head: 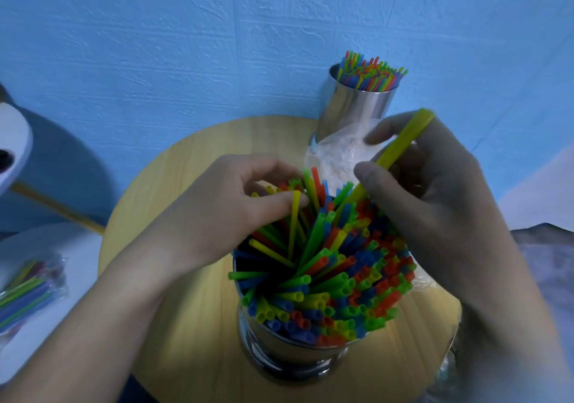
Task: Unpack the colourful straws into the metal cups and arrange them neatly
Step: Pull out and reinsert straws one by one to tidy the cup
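A metal cup stands at the near side of the round wooden table, packed with several colourful straws that fan out unevenly. My left hand reaches into the far left of the bundle, its curled fingers round a few leaning straws. My right hand pinches a single yellow straw raised above the cup, its lower end among the others. A second metal cup, filled with straws, stands at the far edge by the wall.
A crumpled clear plastic bag lies between the two cups. At the left, a white surface holds a sealed packet of straws. The blue textured wall rises right behind the table.
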`<state>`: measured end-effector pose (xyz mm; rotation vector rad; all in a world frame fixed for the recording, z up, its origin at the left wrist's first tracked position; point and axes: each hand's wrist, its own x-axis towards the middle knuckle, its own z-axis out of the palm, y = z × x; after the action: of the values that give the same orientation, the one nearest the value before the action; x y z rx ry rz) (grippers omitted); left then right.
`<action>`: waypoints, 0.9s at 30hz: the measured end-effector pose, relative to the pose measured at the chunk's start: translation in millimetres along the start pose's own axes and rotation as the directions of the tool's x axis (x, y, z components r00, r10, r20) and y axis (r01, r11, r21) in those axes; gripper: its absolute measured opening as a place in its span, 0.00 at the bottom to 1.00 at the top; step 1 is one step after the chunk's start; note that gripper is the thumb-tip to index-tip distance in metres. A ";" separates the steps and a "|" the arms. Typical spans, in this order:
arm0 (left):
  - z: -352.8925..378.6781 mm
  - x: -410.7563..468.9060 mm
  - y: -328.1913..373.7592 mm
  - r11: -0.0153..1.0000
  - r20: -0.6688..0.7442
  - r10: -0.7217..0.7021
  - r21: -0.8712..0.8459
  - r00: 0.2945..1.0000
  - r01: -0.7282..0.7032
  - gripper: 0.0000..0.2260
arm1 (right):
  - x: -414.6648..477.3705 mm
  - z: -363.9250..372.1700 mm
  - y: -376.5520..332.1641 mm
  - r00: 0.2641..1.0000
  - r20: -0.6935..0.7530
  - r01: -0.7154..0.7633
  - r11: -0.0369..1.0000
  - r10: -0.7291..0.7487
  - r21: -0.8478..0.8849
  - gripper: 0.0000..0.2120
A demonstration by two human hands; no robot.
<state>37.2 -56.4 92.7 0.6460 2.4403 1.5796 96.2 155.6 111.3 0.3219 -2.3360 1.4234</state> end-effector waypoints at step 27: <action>4.3 5.4 10.3 0.976 -0.042 0.209 0.068 0.977 -0.206 0.05 | -2.0 -2.6 5.1 0.986 0.125 -0.108 0.994 0.105 0.013 0.06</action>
<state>36.7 -46.9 100.7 0.9105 2.5386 1.6131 96.6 160.3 107.4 0.3033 -2.4739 1.5174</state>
